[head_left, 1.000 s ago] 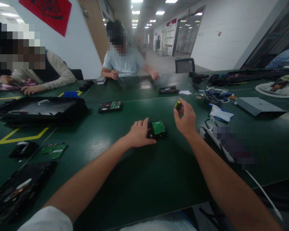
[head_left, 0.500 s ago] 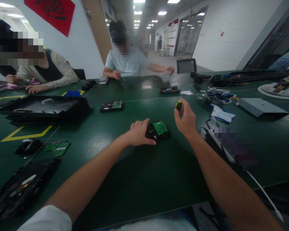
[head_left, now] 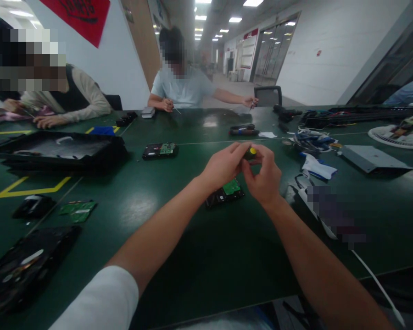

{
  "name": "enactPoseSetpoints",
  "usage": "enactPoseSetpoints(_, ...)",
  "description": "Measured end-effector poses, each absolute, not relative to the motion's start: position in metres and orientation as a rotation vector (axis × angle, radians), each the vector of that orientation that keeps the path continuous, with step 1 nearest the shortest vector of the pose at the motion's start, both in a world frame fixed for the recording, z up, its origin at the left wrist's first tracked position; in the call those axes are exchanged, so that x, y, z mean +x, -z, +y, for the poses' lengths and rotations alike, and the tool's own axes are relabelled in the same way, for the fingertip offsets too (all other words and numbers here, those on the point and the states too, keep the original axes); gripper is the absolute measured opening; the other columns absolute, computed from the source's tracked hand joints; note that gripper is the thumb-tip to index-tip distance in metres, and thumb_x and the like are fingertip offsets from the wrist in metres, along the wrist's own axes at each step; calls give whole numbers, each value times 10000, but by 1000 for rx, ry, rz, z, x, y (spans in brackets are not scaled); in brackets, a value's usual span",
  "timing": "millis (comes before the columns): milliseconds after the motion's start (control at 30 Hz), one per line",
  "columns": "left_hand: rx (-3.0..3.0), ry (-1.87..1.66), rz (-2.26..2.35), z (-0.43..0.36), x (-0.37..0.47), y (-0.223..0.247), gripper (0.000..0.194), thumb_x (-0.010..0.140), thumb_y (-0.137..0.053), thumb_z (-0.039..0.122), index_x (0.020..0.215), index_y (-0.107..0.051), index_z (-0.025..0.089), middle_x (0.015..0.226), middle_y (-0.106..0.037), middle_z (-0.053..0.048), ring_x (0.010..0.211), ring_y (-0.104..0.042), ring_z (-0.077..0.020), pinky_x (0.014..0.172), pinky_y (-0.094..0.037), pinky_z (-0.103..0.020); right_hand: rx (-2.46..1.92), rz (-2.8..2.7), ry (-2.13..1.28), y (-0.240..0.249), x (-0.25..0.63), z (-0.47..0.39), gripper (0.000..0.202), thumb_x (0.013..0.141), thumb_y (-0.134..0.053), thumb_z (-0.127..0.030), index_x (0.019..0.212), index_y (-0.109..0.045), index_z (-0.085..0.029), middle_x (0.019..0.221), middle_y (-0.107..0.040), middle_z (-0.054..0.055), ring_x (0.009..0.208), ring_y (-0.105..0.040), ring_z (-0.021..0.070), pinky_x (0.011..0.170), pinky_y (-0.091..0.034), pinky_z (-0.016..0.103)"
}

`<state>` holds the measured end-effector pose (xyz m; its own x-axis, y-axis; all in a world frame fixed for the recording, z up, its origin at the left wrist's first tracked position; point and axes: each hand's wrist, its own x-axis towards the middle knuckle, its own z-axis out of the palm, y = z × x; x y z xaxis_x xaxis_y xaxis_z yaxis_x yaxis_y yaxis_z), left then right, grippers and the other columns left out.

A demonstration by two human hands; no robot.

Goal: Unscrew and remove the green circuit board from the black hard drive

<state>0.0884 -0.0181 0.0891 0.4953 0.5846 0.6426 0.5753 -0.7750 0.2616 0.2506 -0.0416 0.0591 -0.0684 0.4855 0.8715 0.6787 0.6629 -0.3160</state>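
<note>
My right hand (head_left: 265, 178) is closed around a small screwdriver (head_left: 250, 153) with a yellow and black handle, its yellow end facing me. My left hand (head_left: 225, 162) meets it from the left, fingers bent in against the screwdriver. Its fingertips are partly hidden, and so is the shaft. Below both hands a hard drive (head_left: 223, 198) lies flat on the green table (head_left: 206, 256), its green circuit board (head_left: 232, 187) facing up. My left hand and wrist cover part of the drive's far side.
Another hard drive (head_left: 160, 150) lies further back, left of a cable bundle (head_left: 311, 140) and a metal box (head_left: 375, 158). Black trays (head_left: 58, 149), a loose circuit board (head_left: 78, 210) and a large black drive (head_left: 30, 266) are at left. Two people work across the table.
My left hand has let go of the hard drive and moved up and right to the screwdriver in my right hand. The drive stays on the table.
</note>
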Motion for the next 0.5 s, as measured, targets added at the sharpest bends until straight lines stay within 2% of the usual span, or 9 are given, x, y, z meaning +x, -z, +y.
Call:
enactPoseSetpoints(100,2685,-1221,1019,-12,84,-84,499,916,-544,80,1400,-530,202,1285,-650,-120,1169,-652,-255,967,-548,-374,-941,-1752,151,-62,252,-42,447,1012,-570,-443,1421,-483,-283,1366,-660,110,1090,-722,255,892,-632,413)
enactPoseSetpoints(200,2602,-1302,1050,-2,73,-83,269,930,-590,123,1189,-626,188,1168,-673,-109,1090,-661,-249,934,-555,-378,-1042,-1756,63,-57,255,-35,501,1035,-518,-448,1485,-465,-233,1299,-696,123,1067,-719,245,972,-590,430)
enactPoseSetpoints(233,2539,-1353,1089,2,68,-83,227,916,-642,154,1140,-633,186,1146,-673,-107,1064,-663,-252,919,-560,-383,-1125,-1728,28,-54,257,-31,493,1040,-496,-448,1468,-494,-203,1238,-715,129,1023,-720,241,940,-592,421)
enactPoseSetpoints(267,2447,-1416,1122,7,64,-83,235,890,-690,171,1117,-632,189,1105,-679,-97,1022,-670,-251,893,-569,-385,-1232,-1733,-9,-50,260,-27,467,1035,-495,-453,1403,-563,-174,1189,-724,139,961,-718,239,891,-594,410)
enactPoseSetpoints(333,2244,-1503,1104,14,56,-82,382,848,-747,168,1198,-601,215,1018,-691,-61,918,-691,-236,841,-589,-388,-1445,-1838,-100,-42,266,-18,381,1016,-523,-430,1198,-697,-144,1116,-738,151,878,-708,234,867,-572,401)
enactPoseSetpoints(433,2069,-1511,947,21,50,-80,664,807,-748,103,1394,-500,290,975,-692,-25,814,-709,-213,780,-614,-391,-1620,-1952,-310,-29,269,-11,296,989,-573,-400,1041,-752,-169,1021,-768,110,878,-709,221,844,-533,345)
enactPoseSetpoints(500,2026,-1468,882,22,48,-78,683,811,-725,91,1412,-493,318,986,-696,-21,798,-712,-200,740,-625,-369,-1633,-1942,-442,-24,265,-12,307,992,-572,-437,1024,-756,-193,1007,-780,78,874,-713,202,808,-509,307)
